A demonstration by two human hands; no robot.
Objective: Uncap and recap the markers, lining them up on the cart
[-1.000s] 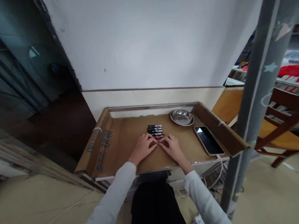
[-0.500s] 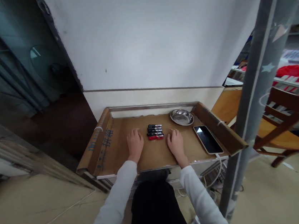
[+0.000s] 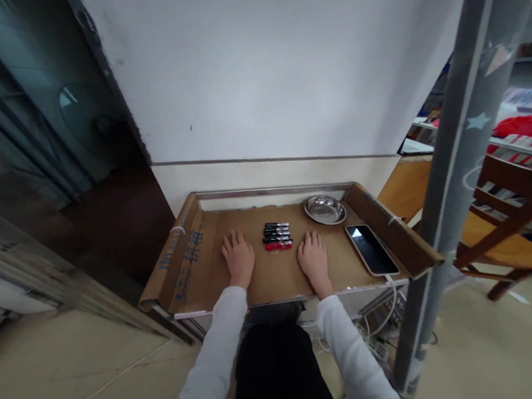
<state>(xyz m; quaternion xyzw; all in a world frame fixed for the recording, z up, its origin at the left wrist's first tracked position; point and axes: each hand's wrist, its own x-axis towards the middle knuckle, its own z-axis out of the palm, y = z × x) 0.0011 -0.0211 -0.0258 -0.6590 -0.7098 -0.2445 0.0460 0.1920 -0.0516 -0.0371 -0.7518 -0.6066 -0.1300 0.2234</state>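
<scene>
Several black markers (image 3: 276, 231) lie side by side on the cardboard-covered table (image 3: 275, 281), with a red marker (image 3: 278, 246) at the near end of the row. My left hand (image 3: 239, 258) rests flat on the cardboard to the left of the markers, fingers slightly spread and holding nothing. To their right my right hand (image 3: 313, 258) lies palm down, also holding nothing, fingers apart. A round metal dish (image 3: 325, 209) sits at the back right. Nearer, a phone (image 3: 371, 249) with a white cable lies at the right side.
Folded cardboard walls (image 3: 391, 227) edge the table left and right, and a white panel (image 3: 260, 65) rises behind it. A grey metal post (image 3: 453, 159) stands close at the right, with a wooden chair (image 3: 505, 236) beyond it.
The fingers of my left hand have spread out, and my right hand's fingers look a little straighter. The markers, dish and phone lie as before; the view has shifted slightly.
</scene>
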